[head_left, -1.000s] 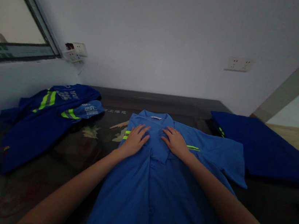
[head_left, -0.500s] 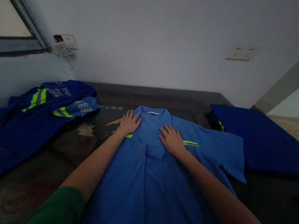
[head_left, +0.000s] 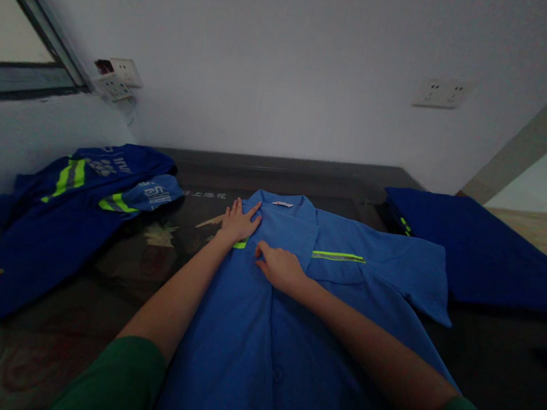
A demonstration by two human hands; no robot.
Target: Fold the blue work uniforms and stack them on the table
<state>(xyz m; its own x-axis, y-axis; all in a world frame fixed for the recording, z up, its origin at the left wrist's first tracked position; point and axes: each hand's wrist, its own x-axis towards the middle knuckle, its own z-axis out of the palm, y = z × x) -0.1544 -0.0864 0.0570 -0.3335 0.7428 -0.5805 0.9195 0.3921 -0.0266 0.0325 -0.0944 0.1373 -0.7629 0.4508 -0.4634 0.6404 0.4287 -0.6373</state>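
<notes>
A light blue short-sleeved shirt (head_left: 338,328) with yellow-green stripes lies front side up, its collar toward the wall. My left hand (head_left: 240,222) presses flat on the shirt's left shoulder beside the collar, fingers spread. Over the upper front opening is my right hand (head_left: 279,266), its fingers curled inward at the shirt's edge. Whether cloth is between those fingers is too small to make out. The sleeve on the right is spread outward; the left one is not visible.
Crumpled dark blue garments (head_left: 65,218) with reflective bands lie at the left. Folded dark blue cloth (head_left: 479,252) sits at the right. The dark table (head_left: 279,165) meets a wall with sockets (head_left: 442,93).
My right hand has moved left from the right chest to the front opening, and its fingers have curled. The shirt's right front panel lies flatter, showing more stripe. My left hand stays nearly still.
</notes>
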